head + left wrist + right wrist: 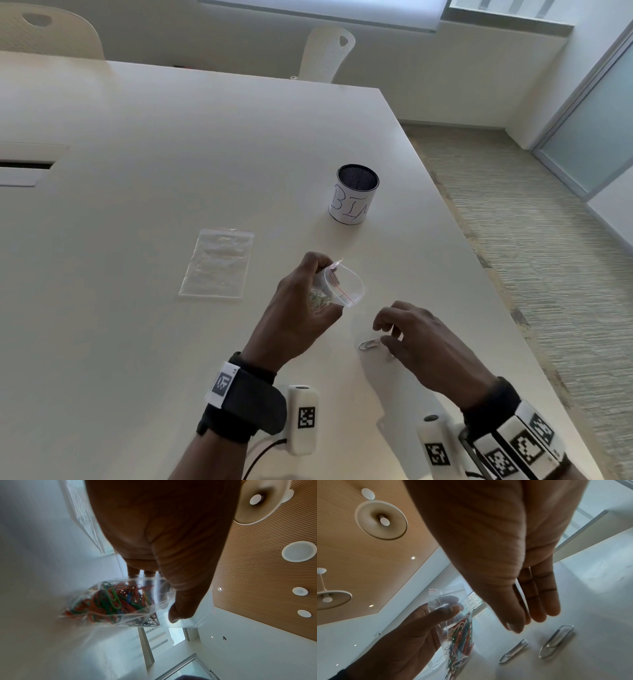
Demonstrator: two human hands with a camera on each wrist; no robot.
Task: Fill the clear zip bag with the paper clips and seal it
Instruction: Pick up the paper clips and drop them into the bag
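The left hand [301, 301] grips the open clear zip bag [337, 286] of coloured paper clips [113, 601]; the right hand [416, 334] hovers with relaxed fingers, holding nothing, over two silver paper clips [555, 641] on the counter [171, 137].

The left hand [301, 301] holds a clear zip bag [337, 286] above the tabletop [171, 137], fingers curled round its lower part. The bag mouth, marked by a red line, stands open and faces the right hand [416, 337]. Paper clips [318, 301] sit bunched inside the bag, within the grip. The right hand hovers low beside the left, fingers loosely curled. A silver paper clip [370, 343] lies on the tabletop just beside the right fingertips. A second, flat zip bag [217, 263] lies left of the left hand. A mesh cup [354, 193] with a handwritten label stands beyond both hands.
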